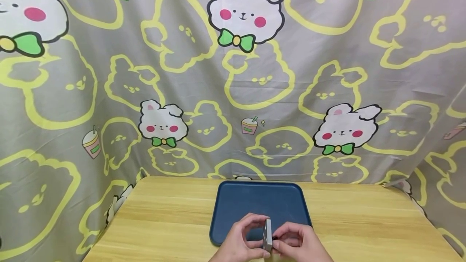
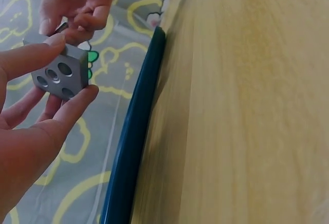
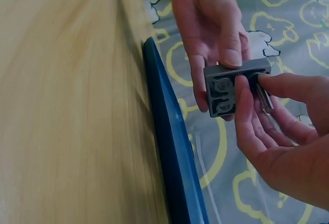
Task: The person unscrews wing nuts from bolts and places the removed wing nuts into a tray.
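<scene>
My left hand [image 1: 240, 238] grips a grey square block [image 1: 269, 235] by its edges and holds it on edge above the tray's near side. In the left wrist view several round holes show on the block's face [image 2: 60, 75]. The opposite face, with curved recesses, appears in the right wrist view. Against that recessed face, my right hand [image 1: 302, 241] pinches a short metal pin [image 3: 265, 100] between thumb and fingers. One end of the pin is hidden behind the fingertips, close to the block.
A dark blue tray [image 1: 255, 203] with a raised rim lies on the light wooden table [image 1: 349, 217]. Behind the table and along both sides hangs a grey curtain [image 1: 204, 88] printed with cartoon animals.
</scene>
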The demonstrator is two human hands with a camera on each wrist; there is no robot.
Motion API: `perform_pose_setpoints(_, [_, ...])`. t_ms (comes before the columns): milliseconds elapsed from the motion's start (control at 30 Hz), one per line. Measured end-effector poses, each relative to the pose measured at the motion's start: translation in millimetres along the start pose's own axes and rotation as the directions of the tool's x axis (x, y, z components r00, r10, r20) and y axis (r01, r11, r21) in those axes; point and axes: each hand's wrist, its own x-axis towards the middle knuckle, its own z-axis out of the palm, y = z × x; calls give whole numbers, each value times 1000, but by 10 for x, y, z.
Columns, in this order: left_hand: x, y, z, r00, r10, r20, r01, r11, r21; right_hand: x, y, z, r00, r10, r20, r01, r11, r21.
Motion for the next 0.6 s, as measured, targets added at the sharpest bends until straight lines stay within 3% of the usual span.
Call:
perform_pose_setpoints(167, [2, -11, -19, 1000, -1, -14, 0, 1000, -9, -28, -33, 75, 988, -150, -41, 139, 969, -206])
perform_pose_setpoints(233, [3, -14, -31, 1000, -2, -15, 1, 1000, -18, -42, -33, 109, 966, -256, -37, 233, 922, -308])
perform_pose_setpoints(267, [3, -13, -36, 1000, -3, -15, 3, 1000, -24, -43, -25, 125, 944, -330, -28, 298, 883, -363])
perform_pose_setpoints(333, [-1, -10, -48, 1000, -9, -14, 8, 999, -36, -37, 12, 156, 874, -485, 0, 431, 778, -457])
perform_pose_setpoints(433, [-9, -8, -64, 1000, -17, -7, 17, 998, -57, 4, 96, 175, 707, -702, 79, 609, 549, -572])
perform_pose_setpoints(467, [-11, -9, -68, 1000, -21, -4, 21, 998, -66, 16, 116, 174, 654, -749, 110, 645, 475, -598])
perform_pose_setpoints(533, [-13, -11, -75, 1000, -28, 3, 28, 996, -83, 34, 138, 172, 566, -807, 169, 688, 349, -637])
perform_pose_setpoints(600, [-12, -10, -77, 999, -34, 7, 35, 994, -100, 38, 135, 172, 503, -838, 212, 687, 239, -687])
